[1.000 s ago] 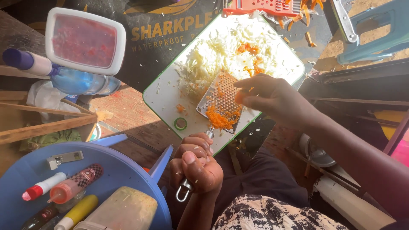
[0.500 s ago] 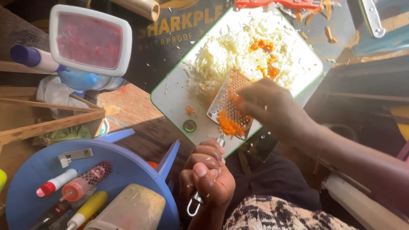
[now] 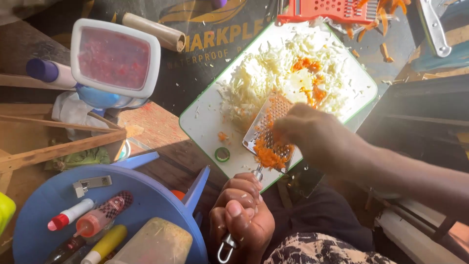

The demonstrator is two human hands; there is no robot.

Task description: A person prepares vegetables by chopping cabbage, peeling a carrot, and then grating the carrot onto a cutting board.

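My left hand [image 3: 242,215] grips the wire handle of a flat metal grater [image 3: 268,129] that leans over a white cutting board [image 3: 205,122] with a green rim. My right hand [image 3: 312,137] presses on the grater's face, its fingers closed around something I cannot see. Grated orange carrot [image 3: 268,156] clings to the lower end of the grater. A heap of shredded white cabbage [image 3: 273,78] with a little carrot on top covers the far half of the board.
A blue basin [image 3: 146,200] at the lower left holds squeeze bottles and a yellow sponge. A white lidded box [image 3: 115,56] of red stuff stands at the upper left. A red plastic grater [image 3: 332,10] and carrot peelings lie beyond the board.
My right hand has slid along the grater, and more grated carrot has gathered at its lower end. The view has shifted a little; my left hand keeps its hold on the handle.
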